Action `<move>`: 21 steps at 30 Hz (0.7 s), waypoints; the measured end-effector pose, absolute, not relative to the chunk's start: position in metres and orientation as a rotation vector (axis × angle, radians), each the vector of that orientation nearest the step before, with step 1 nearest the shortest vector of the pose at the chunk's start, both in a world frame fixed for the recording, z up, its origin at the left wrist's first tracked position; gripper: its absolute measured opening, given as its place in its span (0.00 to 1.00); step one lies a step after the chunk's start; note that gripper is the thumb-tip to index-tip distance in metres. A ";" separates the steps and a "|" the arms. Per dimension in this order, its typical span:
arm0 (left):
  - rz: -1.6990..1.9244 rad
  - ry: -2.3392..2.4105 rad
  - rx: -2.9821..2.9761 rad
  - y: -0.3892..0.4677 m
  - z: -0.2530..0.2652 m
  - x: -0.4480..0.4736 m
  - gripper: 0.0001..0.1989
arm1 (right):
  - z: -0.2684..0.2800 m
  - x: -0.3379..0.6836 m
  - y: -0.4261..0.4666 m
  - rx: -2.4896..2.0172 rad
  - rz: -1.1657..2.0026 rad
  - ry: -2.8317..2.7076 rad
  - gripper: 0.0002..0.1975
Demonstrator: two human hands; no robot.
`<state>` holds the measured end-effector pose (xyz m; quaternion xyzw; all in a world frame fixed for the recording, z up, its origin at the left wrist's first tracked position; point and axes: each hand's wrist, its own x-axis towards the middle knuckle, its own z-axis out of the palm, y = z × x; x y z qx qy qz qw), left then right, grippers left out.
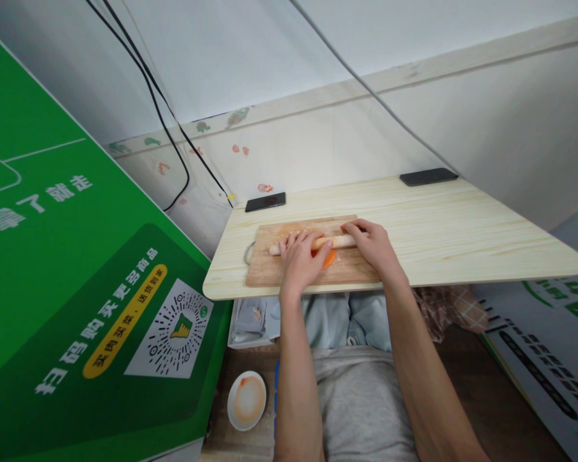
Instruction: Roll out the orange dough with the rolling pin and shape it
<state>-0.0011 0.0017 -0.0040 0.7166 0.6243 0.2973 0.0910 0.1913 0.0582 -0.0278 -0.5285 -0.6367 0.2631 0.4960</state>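
A pale wooden rolling pin [340, 242] lies across a wooden cutting board [264, 273], tilted slightly up toward the right. My left hand [301, 260] is closed over its left part, leaving the rounded left end sticking out past the fingers. At the pin's right end, my right hand [374, 247] is curled over it and hides the tip. Beneath the pin, between the hands, shows a flat piece of orange dough [328, 259], partly covered by the pin and my left thumb. Light floury smears mark the board around it.
The board rests on a light wood-grain table [472, 237] near its front edge. Two dark phones, a left one [266, 202] and a right one [428, 176], lie along the wall. A white bowl [246, 401] stands lower left, beside a green sign panel [77, 276].
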 end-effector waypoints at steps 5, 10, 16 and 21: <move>0.889 1.868 2.129 0.001 -0.004 -0.001 0.13 | -0.028 0.191 0.059 -1.288 0.622 -1.545 0.15; 0.878 1.870 2.138 0.002 -0.004 -0.001 0.13 | -0.026 0.190 0.056 -1.280 0.623 -1.545 0.15; 0.909 1.862 2.147 0.002 -0.005 -0.001 0.13 | -0.027 0.190 0.057 -1.279 0.620 -1.544 0.14; 0.911 1.865 2.146 0.001 -0.006 -0.001 0.13 | -0.028 0.190 0.058 -1.274 0.636 -1.538 0.15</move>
